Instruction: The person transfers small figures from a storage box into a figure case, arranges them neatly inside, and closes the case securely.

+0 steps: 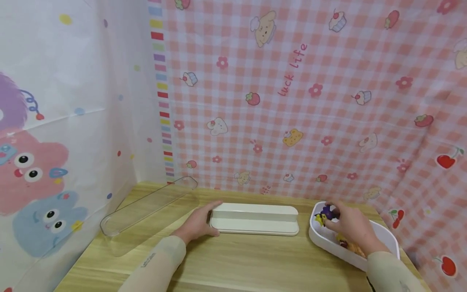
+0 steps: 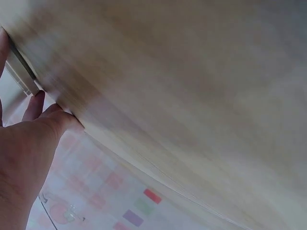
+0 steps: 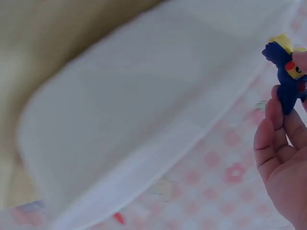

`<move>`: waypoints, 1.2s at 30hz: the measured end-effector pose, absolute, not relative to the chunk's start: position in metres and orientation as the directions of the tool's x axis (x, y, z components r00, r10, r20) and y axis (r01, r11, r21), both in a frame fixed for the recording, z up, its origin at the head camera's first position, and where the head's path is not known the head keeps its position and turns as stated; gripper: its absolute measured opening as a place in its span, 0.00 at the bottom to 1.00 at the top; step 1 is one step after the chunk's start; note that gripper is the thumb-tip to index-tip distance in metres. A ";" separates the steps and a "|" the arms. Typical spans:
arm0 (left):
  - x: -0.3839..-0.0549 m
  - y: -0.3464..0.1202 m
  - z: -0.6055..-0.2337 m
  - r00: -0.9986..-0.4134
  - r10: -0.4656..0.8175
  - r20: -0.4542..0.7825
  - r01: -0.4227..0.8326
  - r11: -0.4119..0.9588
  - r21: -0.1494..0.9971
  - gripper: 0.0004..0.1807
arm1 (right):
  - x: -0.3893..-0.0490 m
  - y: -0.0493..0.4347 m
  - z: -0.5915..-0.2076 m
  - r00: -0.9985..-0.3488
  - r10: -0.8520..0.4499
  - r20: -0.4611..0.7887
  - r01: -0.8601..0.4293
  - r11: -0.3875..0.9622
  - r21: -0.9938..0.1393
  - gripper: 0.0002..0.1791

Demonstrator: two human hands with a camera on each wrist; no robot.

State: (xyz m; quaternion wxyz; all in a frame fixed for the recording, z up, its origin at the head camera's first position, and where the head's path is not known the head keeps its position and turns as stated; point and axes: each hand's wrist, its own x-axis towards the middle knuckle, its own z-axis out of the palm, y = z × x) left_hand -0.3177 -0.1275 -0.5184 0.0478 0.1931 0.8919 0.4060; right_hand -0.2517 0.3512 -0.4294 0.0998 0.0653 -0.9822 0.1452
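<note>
At the middle of the table lies a long white stepped stand (image 1: 255, 221). My left hand (image 1: 198, 221) holds its left end, thumb at the front and fingers at the back; in the left wrist view the fingers (image 2: 36, 105) touch its edge. On the right, my right hand (image 1: 352, 227) reaches over a white bin (image 1: 330, 241) with rounded ends. It pinches a small toy figure (image 3: 285, 79), dark blue and yellow with a red cheek spot. Below that hand, partly hidden, more small figures (image 1: 355, 248) in orange and brown lie in the bin.
A clear plastic cover (image 1: 146, 219) stands at the left on the wooden table (image 1: 255, 259). A pink checked cloth (image 1: 233, 81) hangs behind the table, and a white printed cloth (image 1: 84, 154) hangs along the left side.
</note>
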 end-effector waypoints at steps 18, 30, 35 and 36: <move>-0.320 -0.130 -0.520 -0.919 0.381 0.097 0.330 0.611 0.719 0.58 | -0.292 0.150 -0.432 -0.782 -0.496 0.377 -0.548 0.836 -0.037 0.25; -0.319 -0.127 -0.517 -0.909 0.404 0.100 0.348 0.605 0.716 0.57 | -0.299 0.081 -0.461 -0.767 -0.589 0.256 -0.590 0.804 0.082 0.27; -0.318 -0.129 -0.516 -0.914 0.394 0.097 0.337 0.605 0.721 0.57 | -0.300 0.072 -0.464 -0.778 -0.581 0.240 -0.582 0.810 0.075 0.29; -0.318 -0.130 -0.516 -0.915 0.392 0.094 0.334 0.607 0.721 0.57 | -0.301 0.071 -0.465 -0.781 -0.577 0.239 -0.578 0.813 0.074 0.29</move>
